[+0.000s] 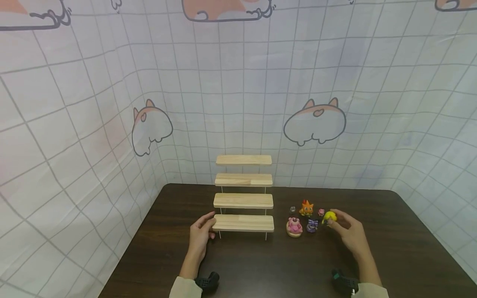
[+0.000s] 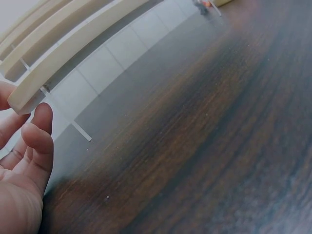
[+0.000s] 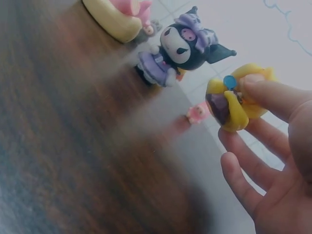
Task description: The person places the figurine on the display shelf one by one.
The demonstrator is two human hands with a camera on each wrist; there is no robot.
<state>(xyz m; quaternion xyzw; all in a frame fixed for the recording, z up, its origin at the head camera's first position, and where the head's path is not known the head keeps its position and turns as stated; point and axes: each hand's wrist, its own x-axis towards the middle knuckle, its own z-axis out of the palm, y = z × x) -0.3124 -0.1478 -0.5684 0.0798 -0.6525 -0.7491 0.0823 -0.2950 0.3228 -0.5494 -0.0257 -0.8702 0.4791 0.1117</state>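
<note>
My left hand (image 1: 200, 232) grips the left end of the lowest board of a tiered wooden display shelf (image 1: 244, 223). In the left wrist view, the fingers (image 2: 41, 141) curl beneath that board's end (image 2: 29, 95). My right hand (image 1: 352, 236) pinches a small yellow figurine (image 1: 329, 217) between thumb and fingers, raised off the table in the right wrist view. Left of it are a purple-and-black figurine (image 3: 180, 46), a tiny pink figurine (image 1: 321, 212), an orange figurine (image 1: 307, 208), a pink bear figurine (image 1: 294, 227) on a round base and a tiny grey figurine (image 1: 292, 209).
A dark wooden table (image 1: 298, 265) carries the shelf and figurines. White cloth walls (image 1: 242, 82) with grid lines and cartoon prints surround its back and sides. Black straps with devices (image 1: 208, 282) sit on both wrists.
</note>
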